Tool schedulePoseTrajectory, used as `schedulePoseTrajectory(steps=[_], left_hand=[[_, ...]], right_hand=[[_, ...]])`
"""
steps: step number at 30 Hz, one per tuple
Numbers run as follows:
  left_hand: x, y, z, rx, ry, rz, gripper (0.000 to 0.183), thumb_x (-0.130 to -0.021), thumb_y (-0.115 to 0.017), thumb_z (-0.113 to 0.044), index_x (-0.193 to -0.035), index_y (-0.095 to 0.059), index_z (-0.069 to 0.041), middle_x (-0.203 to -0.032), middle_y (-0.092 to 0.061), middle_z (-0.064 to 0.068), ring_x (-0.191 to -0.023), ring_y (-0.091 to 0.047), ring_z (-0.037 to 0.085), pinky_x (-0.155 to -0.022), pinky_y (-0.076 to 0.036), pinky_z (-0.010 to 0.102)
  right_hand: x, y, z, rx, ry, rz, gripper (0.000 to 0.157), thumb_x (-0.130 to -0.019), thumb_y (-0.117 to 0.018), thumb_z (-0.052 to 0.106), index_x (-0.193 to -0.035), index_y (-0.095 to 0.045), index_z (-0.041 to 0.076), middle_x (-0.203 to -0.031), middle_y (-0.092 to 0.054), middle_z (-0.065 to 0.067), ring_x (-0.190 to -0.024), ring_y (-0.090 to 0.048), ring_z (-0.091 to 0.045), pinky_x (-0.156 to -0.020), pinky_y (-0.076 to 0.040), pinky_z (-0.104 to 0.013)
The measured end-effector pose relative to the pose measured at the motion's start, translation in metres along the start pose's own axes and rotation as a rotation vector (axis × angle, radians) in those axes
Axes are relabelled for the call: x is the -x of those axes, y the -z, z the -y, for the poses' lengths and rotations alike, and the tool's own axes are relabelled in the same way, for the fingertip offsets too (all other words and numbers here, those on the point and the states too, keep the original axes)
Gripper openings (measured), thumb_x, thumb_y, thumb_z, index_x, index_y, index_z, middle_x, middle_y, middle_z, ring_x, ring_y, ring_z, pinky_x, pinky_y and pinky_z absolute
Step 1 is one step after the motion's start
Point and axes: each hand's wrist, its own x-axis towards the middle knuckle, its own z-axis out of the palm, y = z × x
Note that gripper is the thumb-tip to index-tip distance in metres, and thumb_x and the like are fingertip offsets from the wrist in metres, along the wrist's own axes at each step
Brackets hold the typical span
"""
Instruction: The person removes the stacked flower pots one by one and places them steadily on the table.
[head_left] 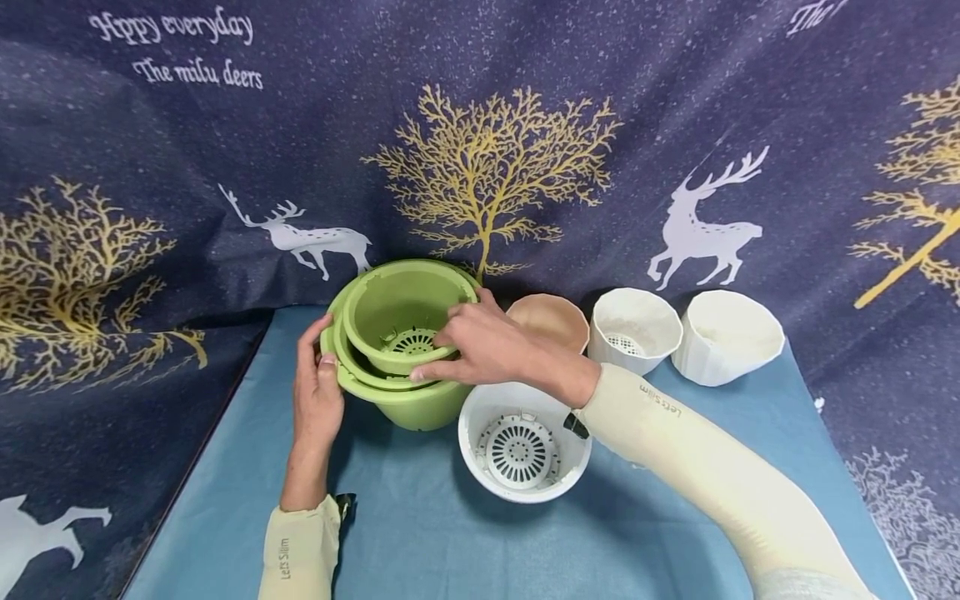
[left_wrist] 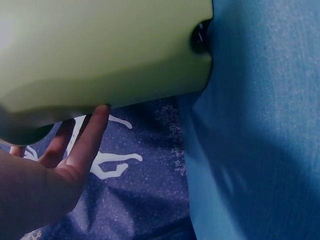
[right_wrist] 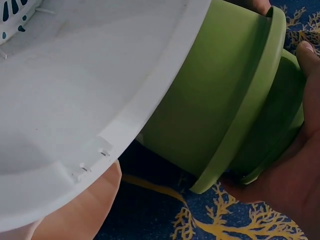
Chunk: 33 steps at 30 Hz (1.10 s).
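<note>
Okay, head view: left hand is gripping the outer pot by its rim, right hand is pinching the rim of the inner pot, which is sitting in the outer pot's mouth. Left wrist view: one finger is touching the outer pot's side. Right wrist view: right hand is curling round the inner pot's rim; plastic's looking light, stiff, maybe slippery, rim likely best for holding.

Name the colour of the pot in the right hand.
The inner pot is green, clearest in the head view.
</note>
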Motion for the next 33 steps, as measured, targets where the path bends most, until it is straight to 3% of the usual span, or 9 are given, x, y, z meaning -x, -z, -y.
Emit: schedulePoseTrajectory(steps=[15,33], left_hand=[[0.001,0.0,0.001,0.006,-0.005,0.006,0.05,-0.112,-0.033,-0.016,-0.158,-0.044,-0.001,-0.142,-0.056,0.028,-0.112,-0.052,0.01,-0.092,-0.037,0.022],[0.002,0.001,-0.001,-0.004,0.027,0.013,0.052,-0.11,-0.034,-0.015,-0.159,-0.044,-0.003,-0.142,-0.057,0.028,-0.111,-0.054,0.011,-0.09,-0.039,0.023]], right_hand=[[0.003,0.008,0.0,0.022,0.048,-0.13,0.059,-0.094,-0.069,0.066,-0.055,-0.045,0.029,-0.052,-0.039,0.014,-0.059,-0.045,-0.007,-0.091,-0.038,-0.052],[0.011,0.019,-0.001,-0.035,0.075,-0.183,0.057,-0.096,-0.069,0.062,-0.056,-0.045,0.029,-0.054,-0.041,0.017,-0.067,-0.048,-0.006,-0.102,-0.031,-0.06]])
